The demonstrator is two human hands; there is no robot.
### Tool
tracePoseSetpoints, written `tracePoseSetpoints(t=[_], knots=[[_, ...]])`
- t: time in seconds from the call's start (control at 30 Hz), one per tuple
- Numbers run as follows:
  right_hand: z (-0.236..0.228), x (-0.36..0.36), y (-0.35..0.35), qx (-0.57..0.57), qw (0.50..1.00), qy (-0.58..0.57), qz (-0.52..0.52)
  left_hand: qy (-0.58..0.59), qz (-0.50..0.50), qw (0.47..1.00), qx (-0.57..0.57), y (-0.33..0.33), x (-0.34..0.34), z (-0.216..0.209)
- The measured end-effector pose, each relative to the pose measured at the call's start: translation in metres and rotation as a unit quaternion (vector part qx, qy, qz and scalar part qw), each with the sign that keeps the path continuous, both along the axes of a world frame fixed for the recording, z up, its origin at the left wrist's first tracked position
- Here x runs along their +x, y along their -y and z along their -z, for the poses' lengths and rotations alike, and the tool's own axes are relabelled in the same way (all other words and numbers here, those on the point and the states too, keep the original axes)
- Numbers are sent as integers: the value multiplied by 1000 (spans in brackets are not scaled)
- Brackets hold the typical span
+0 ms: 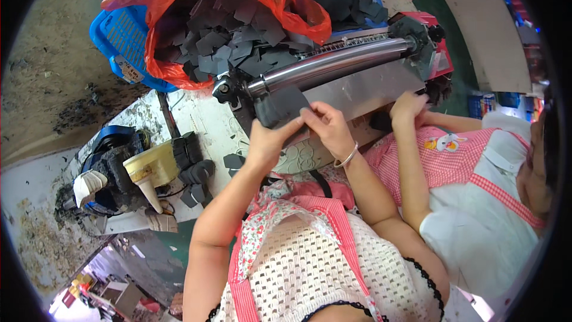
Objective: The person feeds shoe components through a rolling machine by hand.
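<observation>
A flat dark grey piece [287, 102] of thin sheet material lies against the sloping metal plate [363, 89], below the left end of a shiny steel roller [339, 59]. My left hand [269, 142] grips the piece at its lower edge, thumb stretched toward the right. Close beside it, my right hand [329, 127] pinches the same piece near its right corner; a bangle circles that wrist. The two hands nearly meet at the fingertips. A black star knob [224, 89] sits at the roller machine's left end.
Behind the roller, a red plastic bag [170, 24] full of dark pieces sits in a blue basket [119, 39]. At left stands a grimy motorised machine [113, 170] with a yellowish guard [152, 170]. A co-worker's hands [409, 107] are at the plate's right end.
</observation>
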State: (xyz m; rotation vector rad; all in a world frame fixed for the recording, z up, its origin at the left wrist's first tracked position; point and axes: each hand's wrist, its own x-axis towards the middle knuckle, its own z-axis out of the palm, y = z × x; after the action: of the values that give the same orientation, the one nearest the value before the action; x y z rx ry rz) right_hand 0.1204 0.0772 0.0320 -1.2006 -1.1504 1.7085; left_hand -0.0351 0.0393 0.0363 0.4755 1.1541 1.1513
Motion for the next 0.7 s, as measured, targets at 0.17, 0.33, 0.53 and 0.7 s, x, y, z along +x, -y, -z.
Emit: tracePoseSetpoints(t=[0.17, 0.33, 0.53, 0.7], knots=[[37, 15, -8, -97, 987, 130, -5, 224, -45, 970, -79, 21, 15, 31], [35, -1, -17, -104, 986, 81, 101, 195, -61, 973, -102, 21, 18, 37], [34, 10, -4, -71, 987, 139, -51, 185, -95, 970, -129, 19, 21, 49], [47, 13, -6, -70, 982, 172, -38, 182, -104, 969, -128, 19, 25, 42]])
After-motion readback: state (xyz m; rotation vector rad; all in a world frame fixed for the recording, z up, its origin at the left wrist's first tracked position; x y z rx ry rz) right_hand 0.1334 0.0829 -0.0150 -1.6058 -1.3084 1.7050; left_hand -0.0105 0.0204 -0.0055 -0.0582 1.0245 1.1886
